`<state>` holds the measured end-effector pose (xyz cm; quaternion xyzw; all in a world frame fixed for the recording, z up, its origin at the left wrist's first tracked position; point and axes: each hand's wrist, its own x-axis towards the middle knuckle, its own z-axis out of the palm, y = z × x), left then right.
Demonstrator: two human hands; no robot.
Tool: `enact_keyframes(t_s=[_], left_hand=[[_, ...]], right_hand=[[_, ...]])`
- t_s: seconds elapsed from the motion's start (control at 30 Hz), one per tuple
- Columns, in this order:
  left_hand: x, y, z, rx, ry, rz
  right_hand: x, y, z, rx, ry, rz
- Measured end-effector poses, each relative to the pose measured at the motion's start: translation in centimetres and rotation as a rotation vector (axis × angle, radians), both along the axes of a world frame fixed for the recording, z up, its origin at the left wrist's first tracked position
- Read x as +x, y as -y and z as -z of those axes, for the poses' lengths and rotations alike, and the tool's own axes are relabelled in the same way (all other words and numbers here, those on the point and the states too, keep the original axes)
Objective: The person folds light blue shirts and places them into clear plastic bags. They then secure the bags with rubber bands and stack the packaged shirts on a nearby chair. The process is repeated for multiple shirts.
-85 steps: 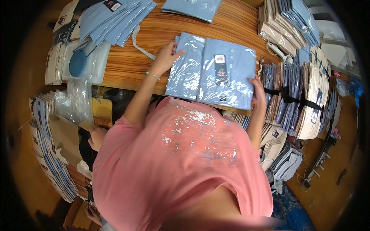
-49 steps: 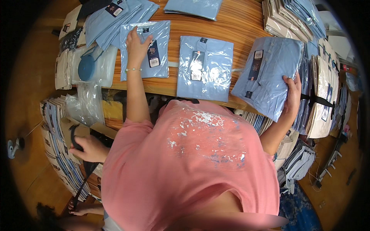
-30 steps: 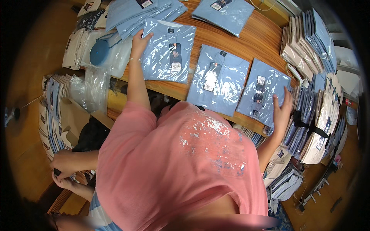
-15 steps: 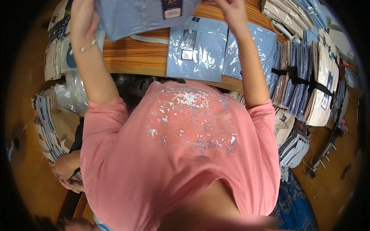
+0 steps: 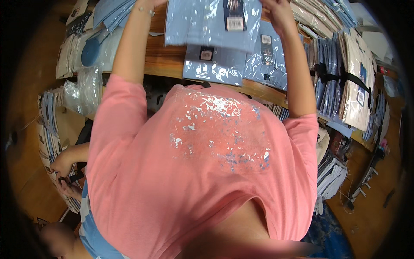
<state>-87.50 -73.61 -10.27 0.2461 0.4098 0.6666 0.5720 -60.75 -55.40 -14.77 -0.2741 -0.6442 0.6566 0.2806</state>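
A folded light-blue shirt (image 5: 202, 23) with a dark hang tag and shiny clear wrapping is held up at the top of the view. My left hand (image 5: 154, 2) grips its left side, the fingertips cut off by the upper edge. At the shirt's right edge, my right hand (image 5: 278, 13) is closed with its fingers bent against the wrapping. Below the held shirt, partly covered by it, lies a bagged blue shirt (image 5: 228, 69). Another bagged blue shirt (image 5: 276, 71) lies to its right, beside my right forearm.
The wooden table (image 5: 161, 56) runs across in front of me. Bundled bagged shirts (image 5: 327, 97) with black straps stand at right. Folded blue shirts (image 5: 113, 11) and a clear plastic bag (image 5: 86, 95) are at left. Another person's hand (image 5: 64, 160) shows at lower left.
My left hand and the held shirt have moved right, over the bagged shirts. My right hand has shifted slightly right and is now at the shirt's edge. Folded shirts show at upper left.
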Motion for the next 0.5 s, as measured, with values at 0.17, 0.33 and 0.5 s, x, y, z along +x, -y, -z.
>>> enact_keyframes(t_s=[0.17, 0.33, 0.5], left_hand=[[4.4, 3.9, 13.3, -0.284, -0.200, -0.134], [7.7, 5.9, 16.2, -0.422, -0.412, -0.220], [8.0, 5.3, 17.4, -0.269, -0.675, -0.395]], right_hand=[[5.4, 4.7, 6.1, 0.086, 0.345, -0.034], [15.9, 10.0, 8.3, -0.218, 0.377, 0.204], [20.9, 14.8, 8.7, -0.649, 0.197, 0.539]])
